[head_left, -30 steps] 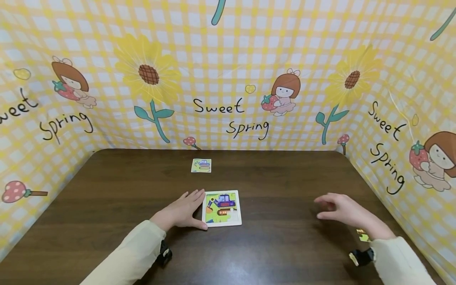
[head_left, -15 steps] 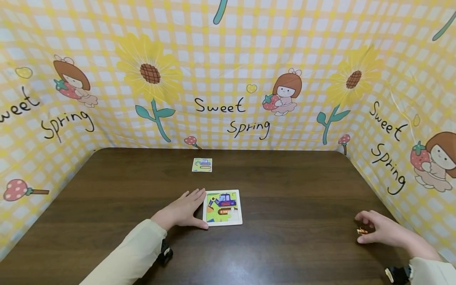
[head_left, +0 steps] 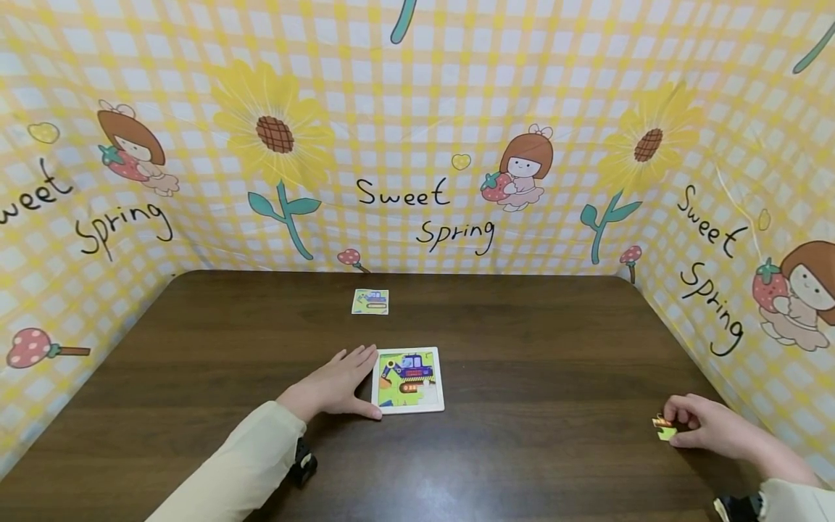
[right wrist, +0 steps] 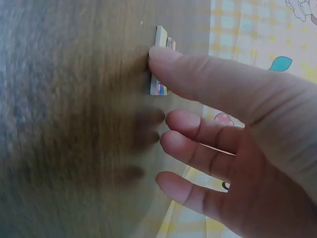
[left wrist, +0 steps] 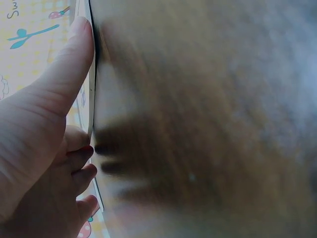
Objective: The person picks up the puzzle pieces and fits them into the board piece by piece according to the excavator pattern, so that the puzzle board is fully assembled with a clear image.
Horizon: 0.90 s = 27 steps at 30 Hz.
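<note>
On the table lies a white-framed jigsaw puzzle board (head_left: 407,412) with an excavator picture; a pale gap shows at its lower right. My left hand (head_left: 331,384) rests against the board's left side, fingers spread and straight, thumb at the near corner. The left wrist view shows the thumb (left wrist: 74,64) along the frame's edge (left wrist: 92,99). Far to the right, my right hand (head_left: 707,428) pinches a small yellow-green puzzle piece (head_left: 666,433) at the table. In the right wrist view the thumb covers part of that puzzle piece (right wrist: 161,37); the index finger is hidden.
A small picture card (head_left: 370,301) with a similar excavator lies farther back on the brown table (head_left: 522,341). Yellow checked cloth (head_left: 404,94) stands around the back and sides. Each wrist wears a dark band with a small device.
My right hand has moved right and toward me, down to the puzzle piece, and its fingers have closed on it. The left hand and the board have stayed in place.
</note>
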Each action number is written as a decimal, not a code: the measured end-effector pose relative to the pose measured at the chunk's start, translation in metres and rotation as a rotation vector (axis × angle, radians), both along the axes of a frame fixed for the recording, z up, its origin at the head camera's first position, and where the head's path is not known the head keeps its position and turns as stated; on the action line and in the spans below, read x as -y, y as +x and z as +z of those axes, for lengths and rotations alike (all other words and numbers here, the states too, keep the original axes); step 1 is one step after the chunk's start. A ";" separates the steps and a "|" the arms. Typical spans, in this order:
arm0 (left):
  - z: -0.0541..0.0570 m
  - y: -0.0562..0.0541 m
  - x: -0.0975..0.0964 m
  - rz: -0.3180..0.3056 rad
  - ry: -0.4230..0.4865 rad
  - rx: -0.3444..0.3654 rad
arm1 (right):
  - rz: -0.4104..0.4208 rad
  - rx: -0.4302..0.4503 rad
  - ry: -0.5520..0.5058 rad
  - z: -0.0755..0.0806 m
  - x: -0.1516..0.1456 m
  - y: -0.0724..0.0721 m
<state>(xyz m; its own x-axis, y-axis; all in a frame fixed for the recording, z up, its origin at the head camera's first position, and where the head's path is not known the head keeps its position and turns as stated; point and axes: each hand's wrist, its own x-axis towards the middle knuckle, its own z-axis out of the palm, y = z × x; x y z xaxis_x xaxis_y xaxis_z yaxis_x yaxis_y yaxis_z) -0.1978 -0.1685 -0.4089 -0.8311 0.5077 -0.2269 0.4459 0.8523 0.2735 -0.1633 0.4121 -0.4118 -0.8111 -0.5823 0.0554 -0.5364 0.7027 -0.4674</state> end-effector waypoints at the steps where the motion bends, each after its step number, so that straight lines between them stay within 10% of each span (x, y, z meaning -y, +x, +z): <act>1: 0.000 0.000 0.000 0.001 0.000 0.001 | -0.001 -0.012 -0.006 -0.001 0.000 0.000; 14: 0.000 0.000 0.001 0.014 0.013 0.007 | -0.178 0.093 -0.035 0.019 0.038 -0.007; 27: 0.001 0.000 0.000 -0.004 0.004 -0.006 | -0.031 -0.065 -0.126 0.038 0.136 -0.035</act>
<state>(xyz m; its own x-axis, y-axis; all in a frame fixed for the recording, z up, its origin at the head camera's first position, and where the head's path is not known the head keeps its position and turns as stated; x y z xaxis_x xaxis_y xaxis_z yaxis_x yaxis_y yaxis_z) -0.1975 -0.1681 -0.4078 -0.8305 0.5117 -0.2199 0.4508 0.8494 0.2743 -0.1981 0.2764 -0.3736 -0.8211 -0.5420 0.1790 -0.5470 0.6577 -0.5178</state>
